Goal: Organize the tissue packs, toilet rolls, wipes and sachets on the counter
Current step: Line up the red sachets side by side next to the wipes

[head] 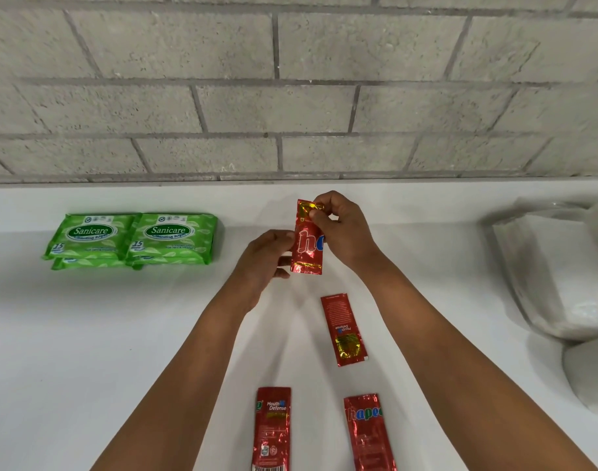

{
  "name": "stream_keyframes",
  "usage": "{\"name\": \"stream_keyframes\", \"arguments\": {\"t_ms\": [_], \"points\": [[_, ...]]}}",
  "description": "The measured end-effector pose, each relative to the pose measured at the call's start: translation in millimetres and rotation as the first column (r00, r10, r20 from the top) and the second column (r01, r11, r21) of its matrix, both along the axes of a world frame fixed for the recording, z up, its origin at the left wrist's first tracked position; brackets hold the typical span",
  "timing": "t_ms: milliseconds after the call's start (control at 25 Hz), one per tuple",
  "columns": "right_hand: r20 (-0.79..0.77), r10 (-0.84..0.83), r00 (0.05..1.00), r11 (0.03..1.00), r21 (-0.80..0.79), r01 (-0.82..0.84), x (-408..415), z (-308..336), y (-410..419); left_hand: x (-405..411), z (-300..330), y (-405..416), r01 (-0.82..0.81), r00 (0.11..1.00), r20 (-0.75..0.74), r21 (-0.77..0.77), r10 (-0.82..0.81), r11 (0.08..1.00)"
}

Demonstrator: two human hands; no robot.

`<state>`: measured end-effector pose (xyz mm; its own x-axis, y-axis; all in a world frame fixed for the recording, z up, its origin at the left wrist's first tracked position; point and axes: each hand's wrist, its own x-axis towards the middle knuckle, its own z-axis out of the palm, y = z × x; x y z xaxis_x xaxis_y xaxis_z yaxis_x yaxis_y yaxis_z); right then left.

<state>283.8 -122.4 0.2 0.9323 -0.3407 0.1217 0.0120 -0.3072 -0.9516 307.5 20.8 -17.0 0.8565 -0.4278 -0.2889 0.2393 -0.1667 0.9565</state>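
A: While the red toothpaste sachet [306, 244] hangs above the white table [87, 351], who has it?

B: Both hands. The right hand [341, 229] pinches its folded top end; the left hand [267, 258] curls its fingers on the left edge, lower down. Each grip is narrow and holds the sachet, which stands upright, long axis running away from the person.

A: And the rest?

B: Three more sachets lie flat nearer the person: one [344, 329] just below the held one, two [272, 430] [368, 433] at the near edge, apart, all lengthwise. I'd guess the held one joins them, and the right hand is nearer.

A: Further out?

B: Green Sanicare wipes packs [134, 239] are stacked at the left, well apart. Clear-wrapped white packs [555, 273] sit at the right.
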Motion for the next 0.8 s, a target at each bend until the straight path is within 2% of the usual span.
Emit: {"name": "stream_keyframes", "arguments": {"t_ms": [80,200,320,480,640,800], "points": [[-0.024,-0.009,1.0,1.0,-0.017,0.008,-0.6,-0.8,0.9,-4.2,-2.9,3.0,-0.018,0.99,0.14,0.004,0.018,1.0],[-0.032,-0.021,0.999,0.997,-0.072,0.019,-1.8,-1.7,1.2,-10.8,-6.1,5.1,-0.01,0.974,0.227,-0.013,0.013,1.0],[-0.033,-0.017,0.999,0.996,-0.089,0.014,-3.2,-5.0,0.8,-13.4,-8.9,6.0,0.032,0.971,0.237,-0.092,-0.009,0.995],[-0.065,-0.034,0.997,0.991,-0.132,0.025,-0.5,-13.3,-0.2,-12.7,-15.1,3.6,0.002,0.959,0.282,0.015,-0.006,1.0],[-0.078,-0.093,0.993,0.98,-0.184,0.078,5.0,-26.9,0.5,-9.6,-19.9,2.5,-0.012,0.967,0.255,0.023,0.006,1.0],[-0.157,-0.076,0.985,0.99,-0.133,0.055,7.4,-42.0,-0.3,-1.7,-30.6,4.6,-0.064,0.966,0.255,0.081,0.041,0.995]]}}
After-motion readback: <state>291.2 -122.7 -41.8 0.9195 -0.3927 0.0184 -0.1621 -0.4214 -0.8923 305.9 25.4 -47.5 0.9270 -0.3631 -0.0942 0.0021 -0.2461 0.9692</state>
